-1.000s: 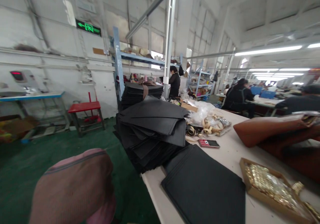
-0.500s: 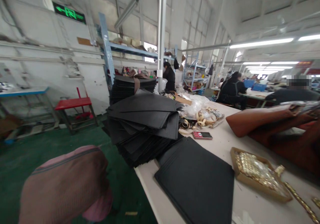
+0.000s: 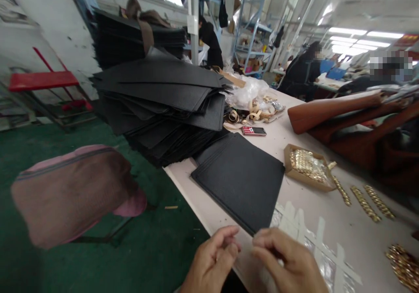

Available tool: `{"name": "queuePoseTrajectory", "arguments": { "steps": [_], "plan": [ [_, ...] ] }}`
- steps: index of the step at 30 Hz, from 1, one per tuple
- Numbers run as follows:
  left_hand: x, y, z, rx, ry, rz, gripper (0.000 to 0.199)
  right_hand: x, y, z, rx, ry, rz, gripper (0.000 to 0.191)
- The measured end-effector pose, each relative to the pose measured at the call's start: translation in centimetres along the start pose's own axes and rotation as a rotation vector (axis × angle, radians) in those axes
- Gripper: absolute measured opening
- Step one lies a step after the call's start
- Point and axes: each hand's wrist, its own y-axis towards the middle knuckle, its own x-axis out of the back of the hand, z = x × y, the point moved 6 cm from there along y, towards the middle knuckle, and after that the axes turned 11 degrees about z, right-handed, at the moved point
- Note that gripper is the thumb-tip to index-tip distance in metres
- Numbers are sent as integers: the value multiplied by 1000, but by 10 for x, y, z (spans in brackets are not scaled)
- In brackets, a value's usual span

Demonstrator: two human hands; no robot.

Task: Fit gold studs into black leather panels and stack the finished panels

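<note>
My left hand (image 3: 214, 258) is low in the middle of the head view, at the table's near edge, its fingers loosely curled and a gap between thumb and forefinger. My right hand (image 3: 290, 260) faces it from the right, fingers bent and thumb a little apart from the forefinger. No object shows in either hand. Just beyond both lies a flat stack of black leather-like panels (image 3: 240, 179). Beside my right hand are clear plastic packets crossed by pale strips (image 3: 319, 236).
A tall, uneven pile of black sheets (image 3: 157, 92) overhangs the table's left edge. A phone (image 3: 254, 131), a cardboard box of gold chain pieces (image 3: 309, 166), loose gold chains (image 3: 365, 203) and brown leather bags (image 3: 353, 123) lie on the table. A cloth-covered stool (image 3: 75, 188) stands left. People work behind.
The view has tilted down and come closer to the table. Both my hands have come into view at the bottom, and the gold chains and plastic packets at right now show more fully.
</note>
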Motion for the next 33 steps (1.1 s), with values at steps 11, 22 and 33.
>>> {"name": "queuePoseTrajectory", "arguments": {
  "steps": [11,22,33],
  "plan": [
    [5,-19,12,180,-373,-103,62,28,98,-45,27,-707,-111,29],
    [-4,-27,17,258,-444,-81,41,8,-30,-39,-15,-280,47,22],
    [-17,-32,30,334,-430,-45,39,-17,-29,-40,-399,397,95,23]
  ]
}}
